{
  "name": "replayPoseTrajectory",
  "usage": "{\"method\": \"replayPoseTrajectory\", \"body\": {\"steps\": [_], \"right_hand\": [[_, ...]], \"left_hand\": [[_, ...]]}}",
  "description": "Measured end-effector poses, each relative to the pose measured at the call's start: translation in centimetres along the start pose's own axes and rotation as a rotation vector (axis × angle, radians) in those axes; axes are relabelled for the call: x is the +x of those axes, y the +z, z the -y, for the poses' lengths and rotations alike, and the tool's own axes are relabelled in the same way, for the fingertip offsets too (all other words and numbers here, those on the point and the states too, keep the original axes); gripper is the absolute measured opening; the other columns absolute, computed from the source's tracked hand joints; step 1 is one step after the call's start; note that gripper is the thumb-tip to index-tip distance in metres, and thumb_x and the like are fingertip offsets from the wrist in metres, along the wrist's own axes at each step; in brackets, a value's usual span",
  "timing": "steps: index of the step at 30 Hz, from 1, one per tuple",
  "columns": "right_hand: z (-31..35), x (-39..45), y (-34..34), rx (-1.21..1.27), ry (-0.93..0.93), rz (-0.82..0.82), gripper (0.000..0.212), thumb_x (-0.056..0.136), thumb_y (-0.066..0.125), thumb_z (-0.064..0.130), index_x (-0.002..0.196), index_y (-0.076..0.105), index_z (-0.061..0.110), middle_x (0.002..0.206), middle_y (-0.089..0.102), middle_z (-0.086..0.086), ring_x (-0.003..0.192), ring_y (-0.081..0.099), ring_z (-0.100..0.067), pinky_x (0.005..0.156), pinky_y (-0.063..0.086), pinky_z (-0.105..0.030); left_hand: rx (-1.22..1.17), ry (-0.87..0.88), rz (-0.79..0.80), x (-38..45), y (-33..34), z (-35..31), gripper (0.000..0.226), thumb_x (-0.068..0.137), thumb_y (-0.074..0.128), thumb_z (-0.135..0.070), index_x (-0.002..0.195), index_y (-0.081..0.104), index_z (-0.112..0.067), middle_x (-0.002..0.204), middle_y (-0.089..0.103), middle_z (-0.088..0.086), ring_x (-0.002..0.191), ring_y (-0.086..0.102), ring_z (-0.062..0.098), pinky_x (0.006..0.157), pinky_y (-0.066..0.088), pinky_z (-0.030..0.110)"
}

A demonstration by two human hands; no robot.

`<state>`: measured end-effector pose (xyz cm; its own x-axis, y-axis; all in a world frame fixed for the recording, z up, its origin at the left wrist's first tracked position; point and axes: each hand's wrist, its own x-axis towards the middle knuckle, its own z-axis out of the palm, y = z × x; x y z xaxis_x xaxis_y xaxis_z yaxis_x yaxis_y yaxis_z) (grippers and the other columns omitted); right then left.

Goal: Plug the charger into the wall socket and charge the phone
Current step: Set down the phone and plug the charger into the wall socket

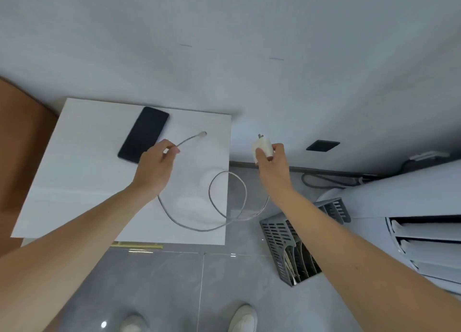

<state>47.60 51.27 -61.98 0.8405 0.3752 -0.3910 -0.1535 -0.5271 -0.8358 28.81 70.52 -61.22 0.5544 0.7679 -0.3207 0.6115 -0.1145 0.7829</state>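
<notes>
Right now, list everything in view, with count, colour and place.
smartphone: one, black, flat on the table's far left.
square table: one, white, against the wall.
charging cable: one, grey-white, looped over the table's right edge.
charger plug: one, white, prongs up, near the wall.
wall socket: one, black, low on the wall, right.
slotted basket: one, grey, on the floor.
air conditioner: one, white, far right.
shoes: two, white, bottom edge.
left hand: pinching the cable's end.
right hand: gripping the plug.

A white charger (262, 147) is held prongs up, off the bench's right edge, left of a black wall socket (323, 146). Its grey cable (224, 202) loops down. A black phone (143, 134) lies flat, screen dark, on the white bench (74, 169).
</notes>
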Motion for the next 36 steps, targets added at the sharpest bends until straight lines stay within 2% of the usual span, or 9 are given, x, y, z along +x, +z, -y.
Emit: {"method": "replayPoseTrajectory", "body": {"steps": [2,5,8,11,17,20,24,29,36], "right_hand": [[-1.7,0.6,-1.9,-0.047,-0.026,-0.02,0.022,0.101,0.055,0.031,0.113,0.045,0.015,0.085,0.055,-0.002,0.066,0.051,-0.017,0.059,0.045,-0.033],[-4.7,2.1,-4.3,-0.094,-0.053,-0.08,0.026,0.099,0.059,0.034,0.109,0.047,0.014,0.081,0.051,0.002,0.061,0.048,-0.014,0.053,0.043,-0.03],[-7.7,3.8,-6.1,-0.086,-0.059,-0.175,0.028,0.097,0.061,0.036,0.111,0.047,0.016,0.082,0.056,-0.001,0.063,0.054,-0.018,0.061,0.056,-0.041],[-10.2,5.3,-7.5,-0.086,-0.045,-0.273,0.027,0.098,0.061,0.032,0.117,0.049,0.017,0.085,0.06,0.0,0.069,0.063,-0.022,0.07,0.063,-0.051],[-14.4,8.9,-10.3,-0.137,-0.07,-0.411,0.024,0.096,0.062,0.032,0.112,0.049,0.02,0.087,0.061,0.0,0.081,0.074,-0.036,0.067,0.064,-0.053],[-16.4,10.7,-11.9,-0.171,-0.095,-0.464,0.025,0.094,0.063,0.033,0.11,0.05,0.018,0.088,0.064,-0.004,0.078,0.074,-0.036,0.063,0.064,-0.05],[-18.9,13.1,-13.9,-0.28,-0.122,-0.514,0.025,0.089,0.065,0.034,0.105,0.053,0.02,0.094,0.071,-0.01,0.079,0.073,-0.031,0.072,0.063,-0.049],[-21.8,15.7,-15.3,-0.331,-0.156,-0.518,0.025,0.089,0.068,0.035,0.102,0.055,0.017,0.095,0.071,-0.011,0.08,0.072,-0.029,0.072,0.063,-0.047],[-22.5,18.5,-14.7,-0.301,-0.253,-0.527,0.032,0.091,0.07,0.038,0.111,0.059,0.017,0.103,0.068,-0.009,0.087,0.072,-0.027,0.077,0.063,-0.046]], "left_hand": [[-0.007,0.028,-0.033,0.3,1.1,0.5,0.02,0.103,0.047,-0.019,0.094,0.061,-0.007,0.063,0.055,0.013,0.054,0.049,0.03,0.052,0.046,0.04],[0.198,0.163,-0.065,0.3,3.1,1.0,0.017,0.103,0.05,-0.022,0.098,0.061,-0.011,0.062,0.063,0.015,0.06,0.06,0.037,0.057,0.052,0.046],[0.394,0.319,-0.131,0.6,5.4,1.0,0.019,0.104,0.05,-0.029,0.108,0.062,-0.014,0.063,0.065,0.003,0.065,0.064,0.032,0.06,0.051,0.042],[0.501,0.462,-0.21,1.3,7.9,0.7,0.019,0.102,0.051,-0.027,0.103,0.063,-0.013,0.061,0.065,0.002,0.06,0.061,0.031,0.056,0.047,0.037],[0.536,0.665,-0.205,3.1,13.7,-2.6,0.015,0.095,0.058,-0.025,0.094,0.07,-0.016,0.074,0.065,0.003,0.073,0.053,0.024,0.064,0.037,0.033],[0.539,0.727,-0.185,4.3,16.5,-4.1,0.015,0.094,0.059,-0.025,0.094,0.071,-0.017,0.076,0.071,0.001,0.074,0.053,0.025,0.065,0.037,0.033],[0.624,0.783,-0.239,5.8,18.1,-4.2,0.015,0.089,0.06,-0.026,0.096,0.072,-0.021,0.073,0.071,-0.001,0.071,0.059,0.029,0.065,0.036,0.032],[0.708,0.876,-0.212,6.6,19.5,-4.9,0.017,0.086,0.058,-0.026,0.095,0.071,-0.022,0.074,0.071,0.003,0.074,0.065,0.032,0.066,0.049,0.035],[0.729,0.901,-0.148,7.0,22.1,-5.8,0.019,0.096,0.055,-0.03,0.099,0.072,-0.025,0.079,0.071,-0.001,0.079,0.064,0.027,0.056,0.041,0.03]]}}
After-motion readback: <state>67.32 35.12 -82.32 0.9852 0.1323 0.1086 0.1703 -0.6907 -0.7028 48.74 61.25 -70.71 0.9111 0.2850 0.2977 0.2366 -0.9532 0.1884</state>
